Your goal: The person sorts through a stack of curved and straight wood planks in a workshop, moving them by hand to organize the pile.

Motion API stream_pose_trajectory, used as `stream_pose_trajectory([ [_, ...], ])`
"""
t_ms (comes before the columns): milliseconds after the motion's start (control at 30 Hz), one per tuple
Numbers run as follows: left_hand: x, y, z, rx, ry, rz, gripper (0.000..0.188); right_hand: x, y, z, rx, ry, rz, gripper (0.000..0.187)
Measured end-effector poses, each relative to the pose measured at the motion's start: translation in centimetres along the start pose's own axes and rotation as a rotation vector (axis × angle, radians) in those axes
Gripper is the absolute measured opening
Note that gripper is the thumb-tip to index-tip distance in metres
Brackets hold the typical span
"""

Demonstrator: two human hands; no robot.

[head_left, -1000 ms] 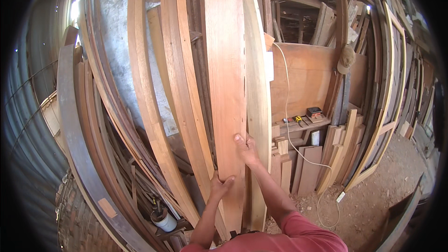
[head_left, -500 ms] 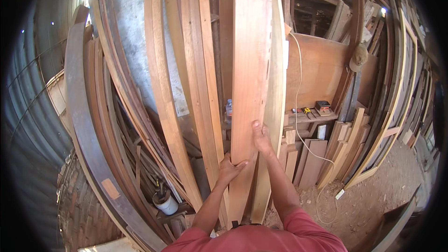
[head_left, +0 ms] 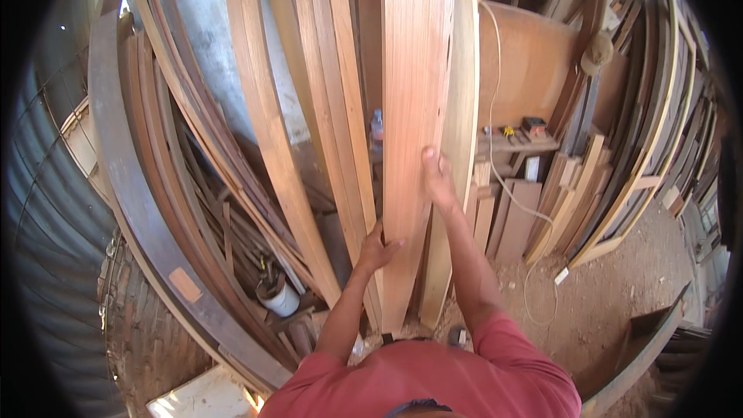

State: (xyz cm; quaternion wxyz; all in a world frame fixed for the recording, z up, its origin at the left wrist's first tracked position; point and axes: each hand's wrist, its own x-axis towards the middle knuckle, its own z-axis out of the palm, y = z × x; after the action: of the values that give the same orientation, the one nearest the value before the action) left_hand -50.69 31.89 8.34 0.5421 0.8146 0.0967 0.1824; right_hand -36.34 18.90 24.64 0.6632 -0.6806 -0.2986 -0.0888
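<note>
A wide reddish plank [head_left: 410, 101] stands upright in front of me, its top running out of view. My left hand [head_left: 377, 250] is closed around its left edge, with the thumb across the front face. Higher up, my right hand [head_left: 439, 178] grips the right edge, thumb on the face and the other fingers mostly hidden behind. A paler board [head_left: 460, 116] stands just to the right of the plank, behind my right forearm. Several narrower timber lengths [head_left: 329, 101] lean to the left.
At left a long dark board [head_left: 147, 162] leans near a white bucket [head_left: 279, 294] of tools. A shelf [head_left: 526, 144] behind on the right carries small items, with offcuts [head_left: 517, 217] below. A pale cable [head_left: 497, 93] hangs down to the shaving-strewn floor [head_left: 604, 286].
My view has tilted downward, so the surroundings and both hands sit higher in the picture. Both hands keep hold of the plank.
</note>
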Motion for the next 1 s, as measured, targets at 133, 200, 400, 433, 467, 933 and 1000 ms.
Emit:
stream_pose_trajectory([
  [133, -0.4, -0.2, -0.3, -0.076, -0.079, 0.027, 0.066, 0.1, 3.7, 0.6, -0.093, 0.080, 0.038, 0.049],
  [200, -0.9, -1.8, -0.6, -0.025, -0.073, -0.068, 0.064, -0.5, 0.4, 0.9, 0.008, 0.003, 0.094, 0.056],
  [400, -5.3, -8.8, 1.3, 0.079, -0.031, -0.193, 0.053, -0.9, -1.6, 1.2, 0.139, -0.005, 0.022, 0.069],
  [433, -6.0, -10.5, 2.1, 0.048, -0.020, -0.197, 0.053, -0.8, -1.5, 1.0, 0.099, -0.012, 0.039, 0.070],
  [467, -6.8, -12.0, 2.9, 0.015, -0.008, -0.198, 0.053, -0.5, -1.0, 0.4, 0.058, -0.019, 0.054, 0.072],
  [933, -22.6, -21.4, 6.7, 0.270, -0.492, -0.498, 0.055, 0.4, -0.1, 0.1, 0.032, 0.022, 0.040, 0.074],
  [1000, -26.0, -22.4, 6.8, 0.116, -0.540, -0.448, 0.052, 0.7, 0.1, 0.4, 0.099, 0.005, 0.050, 0.081],
])
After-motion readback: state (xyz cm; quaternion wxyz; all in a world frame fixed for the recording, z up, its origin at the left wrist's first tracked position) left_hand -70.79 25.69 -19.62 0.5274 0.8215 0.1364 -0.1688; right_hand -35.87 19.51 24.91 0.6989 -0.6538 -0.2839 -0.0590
